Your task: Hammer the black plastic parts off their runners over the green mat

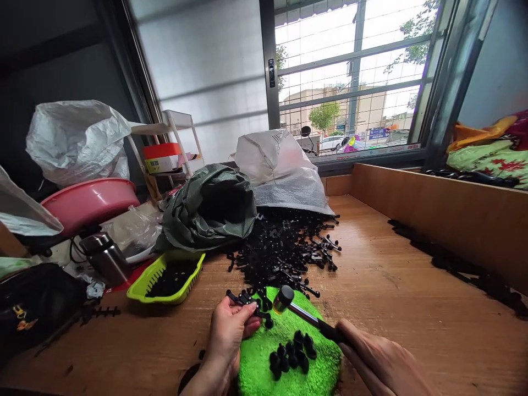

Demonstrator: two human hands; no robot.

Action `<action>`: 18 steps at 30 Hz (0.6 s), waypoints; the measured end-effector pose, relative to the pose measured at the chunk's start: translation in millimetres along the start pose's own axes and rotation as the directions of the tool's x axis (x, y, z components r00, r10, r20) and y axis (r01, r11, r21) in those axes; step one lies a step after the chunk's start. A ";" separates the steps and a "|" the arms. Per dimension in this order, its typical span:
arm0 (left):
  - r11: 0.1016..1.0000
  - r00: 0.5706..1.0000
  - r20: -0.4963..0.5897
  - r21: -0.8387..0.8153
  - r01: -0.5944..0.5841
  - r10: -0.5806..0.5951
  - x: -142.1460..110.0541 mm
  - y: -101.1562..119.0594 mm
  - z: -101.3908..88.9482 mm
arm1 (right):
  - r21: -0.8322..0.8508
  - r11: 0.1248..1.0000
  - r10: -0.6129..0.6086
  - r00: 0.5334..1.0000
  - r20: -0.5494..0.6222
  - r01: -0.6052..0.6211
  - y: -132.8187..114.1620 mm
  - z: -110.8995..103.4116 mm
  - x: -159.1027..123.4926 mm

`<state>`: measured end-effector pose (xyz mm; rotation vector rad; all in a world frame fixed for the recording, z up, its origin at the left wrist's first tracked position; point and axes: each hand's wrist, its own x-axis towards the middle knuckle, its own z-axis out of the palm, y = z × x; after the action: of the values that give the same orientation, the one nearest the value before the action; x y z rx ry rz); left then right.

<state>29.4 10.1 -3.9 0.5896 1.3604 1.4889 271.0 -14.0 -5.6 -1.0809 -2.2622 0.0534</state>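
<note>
Black plastic parts [247, 300] with round ends are pinched in my left hand [231, 324], at the upper left edge of a bright green cloth pad [256, 379]. My right hand [367, 352] is wrapped around the dark grip of a small mallet [303, 314]. The mallet has a metal shaft, one black face and one yellowish face. Its head hangs over the pad, just right of the parts in my left hand. Several small black knobs [292, 355] lie in a cluster on the pad, below the mallet.
Loose black parts [280, 247] are heaped behind the pad, before a white sack [280, 159] and a dark green sack [210, 209]. Left stand a yellow-green basket [192, 279] of small black bits, a steel flask [105, 258] and a pink basin [91, 201]. A wooden board [437, 203] edges the right.
</note>
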 end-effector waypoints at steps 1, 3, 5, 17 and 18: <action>1.000 1.000 -0.003 0.007 0.000 0.000 0.8 0.0 0.6 | 0.003 1.000 -0.004 1.000 0.018 0.004 -2.0 0.7 3.5; 1.000 1.000 -0.008 0.020 0.002 -0.001 2.4 0.4 2.0 | -0.012 1.000 -0.005 0.997 0.075 0.006 -5.0 2.4 10.3; 1.000 1.000 -0.012 0.028 0.003 -0.003 3.6 1.0 3.1 | -0.043 0.999 0.007 0.991 0.135 -0.001 -7.2 1.7 16.3; 0.999 0.999 0.033 0.036 -0.011 0.010 7.1 -2.3 1.4 | -0.048 0.998 -0.038 0.972 0.230 0.051 -6.5 2.9 18.3; 0.999 0.999 0.038 0.035 -0.009 0.008 8.2 -2.3 1.5 | -0.037 0.998 -0.049 0.977 0.208 0.058 -5.0 4.6 17.9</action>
<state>28.3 17.8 -7.8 0.6437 1.3586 1.4557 256.7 -3.5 1.4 -1.0790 -2.4875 0.0996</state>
